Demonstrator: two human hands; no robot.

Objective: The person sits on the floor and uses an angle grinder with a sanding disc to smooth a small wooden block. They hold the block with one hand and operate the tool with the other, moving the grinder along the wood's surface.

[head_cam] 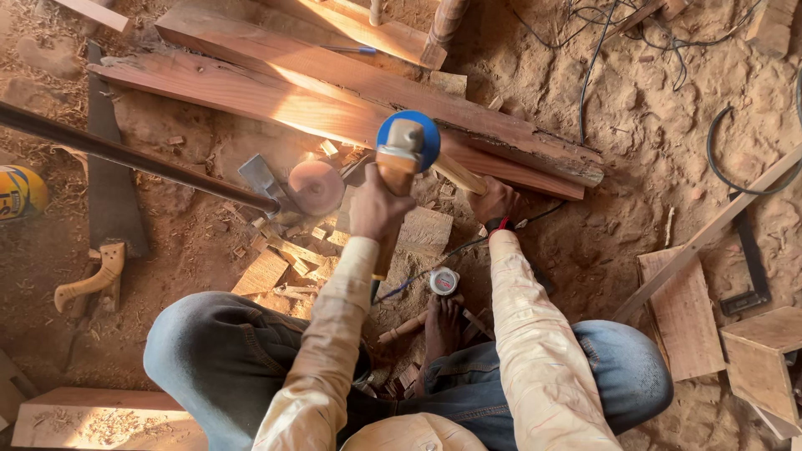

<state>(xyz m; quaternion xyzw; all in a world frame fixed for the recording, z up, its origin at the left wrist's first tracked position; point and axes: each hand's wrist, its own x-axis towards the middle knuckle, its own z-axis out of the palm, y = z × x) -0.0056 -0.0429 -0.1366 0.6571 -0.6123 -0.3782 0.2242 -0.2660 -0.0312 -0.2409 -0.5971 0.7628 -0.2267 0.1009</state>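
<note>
My left hand [378, 205] is raised and grips a wooden mallet-like tool [399, 152] whose head shows against a blue round disc [426, 134]. My right hand [493, 200] is closed on a pale wooden stick [456, 174] that slants up-left beneath the blue disc. Both hands hover over a small wooden block [424, 230] on the sandy ground among wood chips. A round tape measure [444, 281] lies by my bare foot [441, 326], beside a turned wooden spindle [399, 327].
Long reddish planks [276, 92] lie across the top. A dark metal bar [125, 154] crosses from the left toward a steel blade [261, 179] and a round wooden disc [316, 186]. A hand saw [110, 209] lies left. Boards [685, 313], a wooden box [762, 359] and cables [585, 75] are on the right.
</note>
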